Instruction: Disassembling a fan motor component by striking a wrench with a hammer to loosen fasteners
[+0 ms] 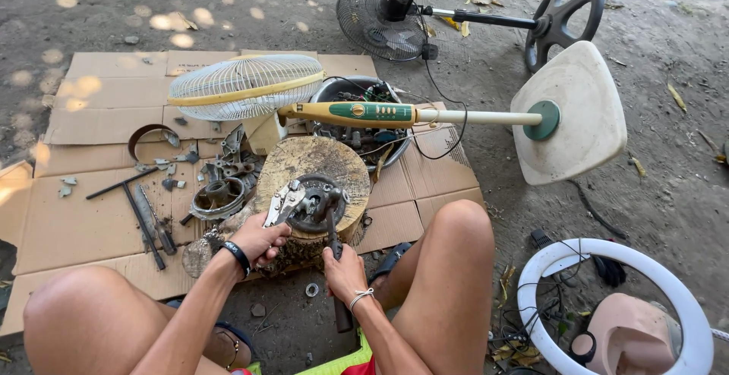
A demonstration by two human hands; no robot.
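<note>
A round wooden stump (315, 164) stands on flattened cardboard between my bare knees. On its top lies a dark metal fan motor part (315, 206). My left hand (262, 240), with a black band on the wrist, grips the handles of silver pliers (282, 203) whose jaws reach the motor part. My right hand (343, 272), a thin bracelet on the wrist, is closed around the black handle of a tool (334, 232) that points up into the motor part.
A cream and green pedestal fan (425, 115) lies across a metal bowl of parts (364, 105). A black fan (395, 16) lies further back. Loose metal parts and a T-handle wrench (137, 208) litter the cardboard (76, 215). A white ring (615, 306) sits at right.
</note>
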